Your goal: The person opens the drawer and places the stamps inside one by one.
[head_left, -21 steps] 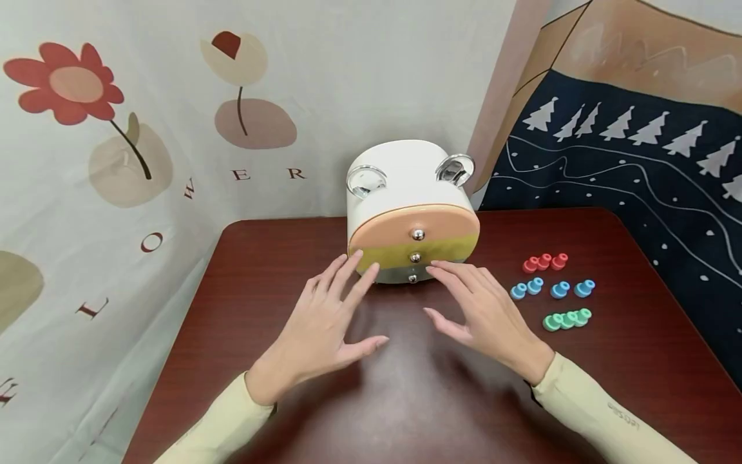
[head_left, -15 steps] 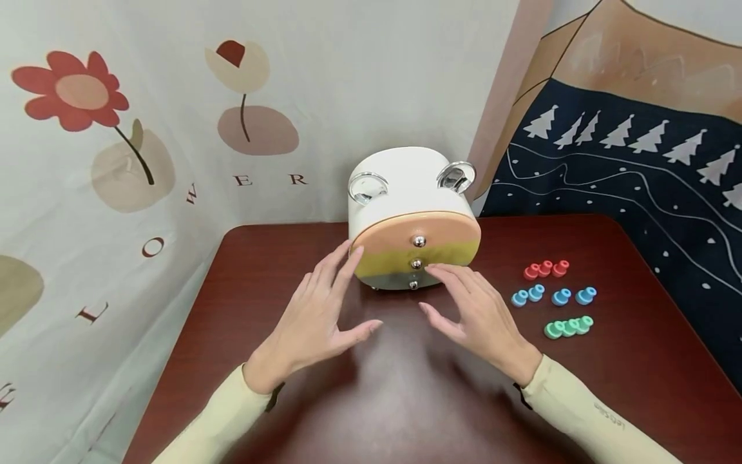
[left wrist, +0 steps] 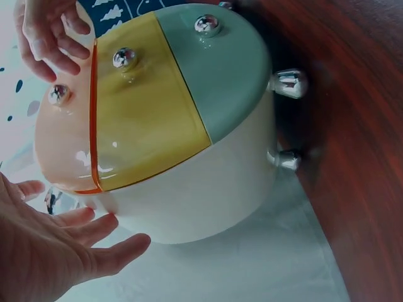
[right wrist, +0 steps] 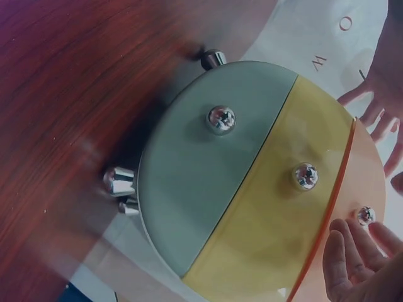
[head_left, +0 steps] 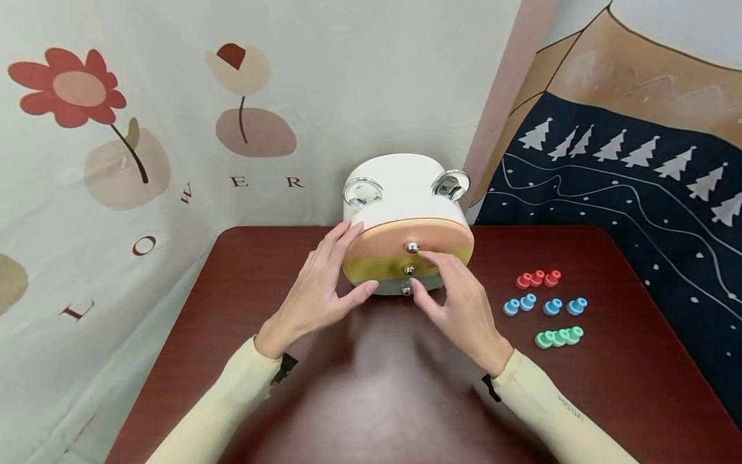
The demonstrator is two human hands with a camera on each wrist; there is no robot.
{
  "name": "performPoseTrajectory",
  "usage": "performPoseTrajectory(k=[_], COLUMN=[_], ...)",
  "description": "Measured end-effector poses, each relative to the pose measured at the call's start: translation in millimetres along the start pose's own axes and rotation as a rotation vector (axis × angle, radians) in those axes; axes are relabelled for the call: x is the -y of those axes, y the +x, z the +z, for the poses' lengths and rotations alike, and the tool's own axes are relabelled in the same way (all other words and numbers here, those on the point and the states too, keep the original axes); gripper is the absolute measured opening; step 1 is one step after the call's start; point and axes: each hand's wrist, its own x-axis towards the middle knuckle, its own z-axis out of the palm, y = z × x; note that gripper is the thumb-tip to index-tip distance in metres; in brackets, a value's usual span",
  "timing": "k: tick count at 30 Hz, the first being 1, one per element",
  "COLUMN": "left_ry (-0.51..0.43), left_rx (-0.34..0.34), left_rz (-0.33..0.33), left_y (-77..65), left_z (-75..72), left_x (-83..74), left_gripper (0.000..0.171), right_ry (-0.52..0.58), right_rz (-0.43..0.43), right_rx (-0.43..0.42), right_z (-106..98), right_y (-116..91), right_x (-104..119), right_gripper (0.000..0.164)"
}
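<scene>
Cabinet (head_left: pixel 408 212) gleams in three bands

The rounded white cabinet stands near the far edge of a reddish-brown wood-grain table (head_left: pixel 371 399), its glossy front striped peach, yellow and green. Each band carries a mirror-bright ball knob, including the upper knob (head_left: pixel 412 247); round silver ears (head_left: pixel 363 192) and stubby metal feet (left wrist: pixel 289 83) complete it. Rightward sit small stepped red pegs (head_left: pixel 538 278), blue pegs (head_left: pixel 552 307) and green pegs (head_left: pixel 560 338).

The person's hands are apart. The left hand (head_left: pixel 315 293) spreads extended fingers at the cabinet's side, the right hand (head_left: pixel 460 309) curves loosely by the upper knob, unclamped; whether either touches cannot be told. Compared with earlier, both reach higher up the front; the pegs keep their arrangement.
</scene>
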Motion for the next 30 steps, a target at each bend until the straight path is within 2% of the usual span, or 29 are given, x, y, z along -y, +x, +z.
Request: performPoseTrajectory(k=[6, 11, 16, 22, 30], left_ry=[-0.115, -0.152, -0.206, -0.244, -0.289], left_rx=[-0.026, -0.023, -0.05, -0.045, -0.093], left_rz=[0.008, -0.026, -0.061, -0.085, -0.03], left_y=[12.6, 23.3, 38.3, 43.7, 55.2], left_z=[4.4, 4.9, 2.5, 1.5, 5.3], left_x=[6.6, 8.7, 11.3, 15.5, 25.2], left_gripper=[0.088, 0.092, 0.096, 0.095, 0.081], right_ry=[0.052, 0.072, 0.087, 0.07, 0.088], right_rz=[0.044, 0.035, 0.06, 0.091, 0.071], right_rx=[-0.052, -0.105, -0.199, -0.25, -0.287], right_z=[5.0, 12.7, 18.1, 26.7, 31.5], right_y=[4.6, 12.8, 26.1, 31.1, 33.2], right_x=[-0.8, -1.6, -2.3, 0.8, -1.0], right_gripper=[0.047, 0.043, 0.032, 0.025, 0.015])
